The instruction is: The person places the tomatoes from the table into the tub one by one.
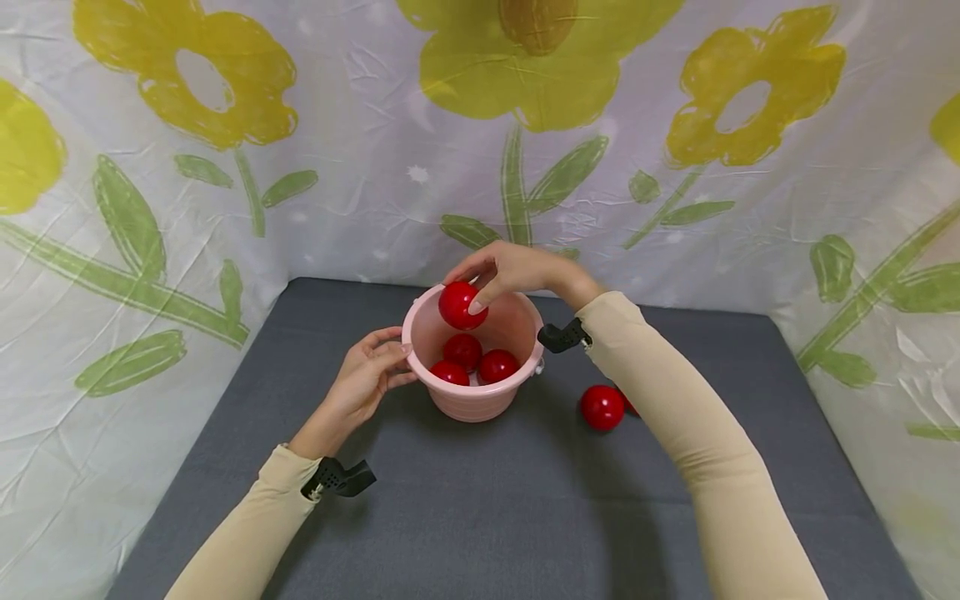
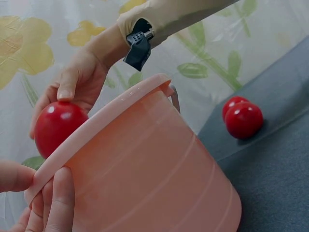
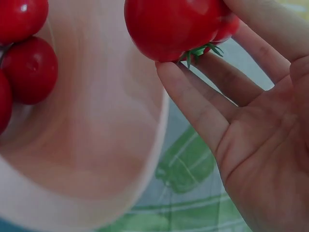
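Note:
A pink bucket (image 1: 474,407) stands on the dark grey table. With thumb and fingers on either side of its rim, my left hand (image 1: 362,377) pinches the bucket at the left. My right hand (image 1: 517,268) holds a red tomato (image 1: 458,305) over the bucket's opening, and the right wrist view shows the green calyx (image 3: 198,52) on that fruit. Lower down, three more tomatoes (image 1: 498,366) lie at the bottom of the bucket.
Right of the bucket, two tomatoes (image 1: 602,407) sit together on the table (image 1: 480,517), one partly hidden by my right sleeve (image 1: 697,425). A pale curtain (image 1: 360,167) with yellow flowers hangs behind the table and along its sides.

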`<state>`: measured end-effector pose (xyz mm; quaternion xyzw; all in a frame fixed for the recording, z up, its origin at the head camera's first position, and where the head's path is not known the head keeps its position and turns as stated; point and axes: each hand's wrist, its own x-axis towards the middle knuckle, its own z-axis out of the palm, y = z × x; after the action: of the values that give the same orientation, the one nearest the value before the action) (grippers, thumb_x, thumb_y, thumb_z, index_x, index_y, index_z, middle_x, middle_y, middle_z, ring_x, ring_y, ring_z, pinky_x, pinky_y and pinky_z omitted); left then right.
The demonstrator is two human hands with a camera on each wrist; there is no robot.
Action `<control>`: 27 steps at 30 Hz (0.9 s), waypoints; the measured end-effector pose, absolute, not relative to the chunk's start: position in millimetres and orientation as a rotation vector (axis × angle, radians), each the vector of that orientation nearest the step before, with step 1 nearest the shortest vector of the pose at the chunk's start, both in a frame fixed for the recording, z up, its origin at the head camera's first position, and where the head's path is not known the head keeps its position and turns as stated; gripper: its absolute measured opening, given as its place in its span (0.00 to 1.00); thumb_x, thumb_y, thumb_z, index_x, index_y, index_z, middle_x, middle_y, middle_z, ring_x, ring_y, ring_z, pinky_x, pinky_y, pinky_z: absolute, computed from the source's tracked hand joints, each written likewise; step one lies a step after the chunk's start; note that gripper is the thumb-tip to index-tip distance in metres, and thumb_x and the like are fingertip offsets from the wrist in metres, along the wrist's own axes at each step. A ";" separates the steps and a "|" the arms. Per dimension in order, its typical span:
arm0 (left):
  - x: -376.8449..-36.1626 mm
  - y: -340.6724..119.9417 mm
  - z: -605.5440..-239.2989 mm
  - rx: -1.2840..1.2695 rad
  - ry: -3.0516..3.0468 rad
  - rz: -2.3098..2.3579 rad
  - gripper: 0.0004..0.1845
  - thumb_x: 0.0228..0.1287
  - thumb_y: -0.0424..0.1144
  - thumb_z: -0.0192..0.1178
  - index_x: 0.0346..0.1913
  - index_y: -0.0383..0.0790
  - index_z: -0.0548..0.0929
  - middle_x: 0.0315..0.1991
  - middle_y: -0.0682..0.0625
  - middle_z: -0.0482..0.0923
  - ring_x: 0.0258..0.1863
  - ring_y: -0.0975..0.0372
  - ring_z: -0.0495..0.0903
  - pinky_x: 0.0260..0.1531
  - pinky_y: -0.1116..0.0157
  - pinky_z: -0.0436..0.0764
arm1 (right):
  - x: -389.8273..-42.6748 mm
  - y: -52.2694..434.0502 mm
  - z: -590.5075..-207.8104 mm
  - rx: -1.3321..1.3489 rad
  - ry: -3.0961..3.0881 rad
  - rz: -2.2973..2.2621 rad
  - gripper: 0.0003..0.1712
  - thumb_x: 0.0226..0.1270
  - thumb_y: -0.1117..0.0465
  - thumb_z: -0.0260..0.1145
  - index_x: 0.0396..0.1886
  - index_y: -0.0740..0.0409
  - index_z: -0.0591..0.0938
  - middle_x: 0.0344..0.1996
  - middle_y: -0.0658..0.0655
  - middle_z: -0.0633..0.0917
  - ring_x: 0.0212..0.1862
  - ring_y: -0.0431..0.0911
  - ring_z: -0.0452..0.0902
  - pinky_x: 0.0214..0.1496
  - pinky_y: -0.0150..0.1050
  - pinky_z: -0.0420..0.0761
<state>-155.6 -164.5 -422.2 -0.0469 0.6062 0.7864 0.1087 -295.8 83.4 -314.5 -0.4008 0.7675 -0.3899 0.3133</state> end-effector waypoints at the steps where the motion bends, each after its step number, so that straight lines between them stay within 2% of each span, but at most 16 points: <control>1: -155.7 -164.5 -422.5 -0.139 1.781 2.314 0.24 0.70 0.32 0.58 0.64 0.38 0.61 0.37 0.53 0.82 0.31 0.67 0.83 0.36 0.69 0.89 | -295.6 81.6 -315.9 -1.057 2.017 -1.028 0.32 0.58 0.65 0.72 0.64 0.59 0.77 0.59 0.57 0.82 0.60 0.51 0.79 0.57 0.44 0.86; 6: -155.6 -164.2 -423.7 -0.145 1.775 2.316 0.24 0.70 0.32 0.58 0.63 0.38 0.62 0.37 0.53 0.82 0.31 0.66 0.82 0.36 0.68 0.89 | -295.4 73.5 -325.0 -1.060 2.012 -0.992 0.31 0.59 0.65 0.72 0.64 0.59 0.77 0.60 0.58 0.82 0.62 0.51 0.78 0.60 0.43 0.84; 18: -155.3 -164.7 -422.0 -0.135 1.773 2.320 0.25 0.70 0.31 0.57 0.64 0.37 0.61 0.37 0.52 0.82 0.31 0.66 0.82 0.36 0.68 0.89 | -298.4 64.6 -339.2 -1.054 2.000 -0.924 0.30 0.59 0.63 0.73 0.64 0.55 0.79 0.59 0.57 0.82 0.59 0.51 0.79 0.57 0.42 0.86; 27: -156.5 -165.7 -422.4 -0.143 1.762 2.321 0.26 0.70 0.31 0.57 0.66 0.36 0.60 0.38 0.53 0.82 0.31 0.66 0.82 0.36 0.68 0.89 | -300.7 57.4 -343.4 -1.067 1.966 -0.887 0.30 0.60 0.63 0.72 0.64 0.53 0.79 0.59 0.56 0.82 0.60 0.49 0.77 0.59 0.41 0.85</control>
<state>-156.5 -165.7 -422.4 -0.0487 0.6002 0.7905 0.1120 -300.7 57.4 -343.4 -0.4136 0.7625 -0.3441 0.3593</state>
